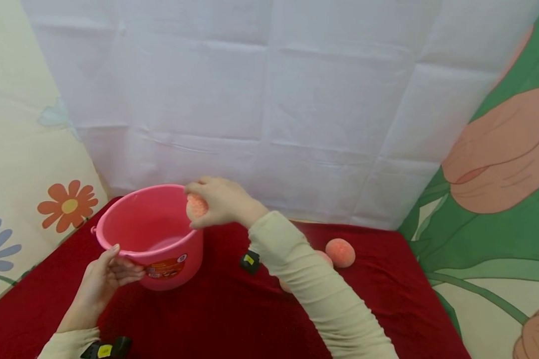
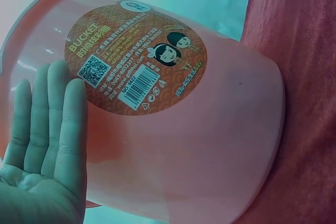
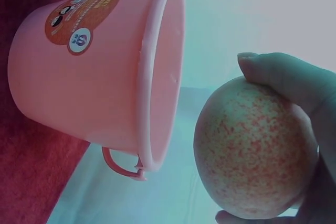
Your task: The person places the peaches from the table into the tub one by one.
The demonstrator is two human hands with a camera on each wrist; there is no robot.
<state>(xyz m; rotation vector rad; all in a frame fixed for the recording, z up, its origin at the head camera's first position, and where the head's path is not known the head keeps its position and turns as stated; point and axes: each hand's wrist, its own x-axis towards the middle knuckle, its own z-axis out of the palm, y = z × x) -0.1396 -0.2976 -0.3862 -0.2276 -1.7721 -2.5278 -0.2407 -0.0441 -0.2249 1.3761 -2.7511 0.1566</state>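
A pink bucket (image 1: pixel 175 271) stands upright on the red cloth, its round label facing me. My left hand (image 1: pixel 110 274) holds its near-left rim, thumb over the edge and fingers along the outer wall; in the left wrist view the fingers (image 2: pixel 72 129) lie nearly straight beside the label. My right hand (image 1: pixel 224 202) grips a peach (image 3: pixel 252 150) with mottled skin, thumb and fingers round its sides. In the head view this hand is at the bucket's right rim, and the right wrist view shows the peach beyond the opening.
More peaches (image 1: pixel 340 253) lie on the red cloth (image 1: pixel 233 319) to the right, partly hidden behind my right sleeve (image 1: pixel 314 284). A small black device (image 1: pixel 250 262) shows beside that sleeve. White sheeting (image 1: pixel 260 99) hangs behind, with flower-printed cloth at both sides.
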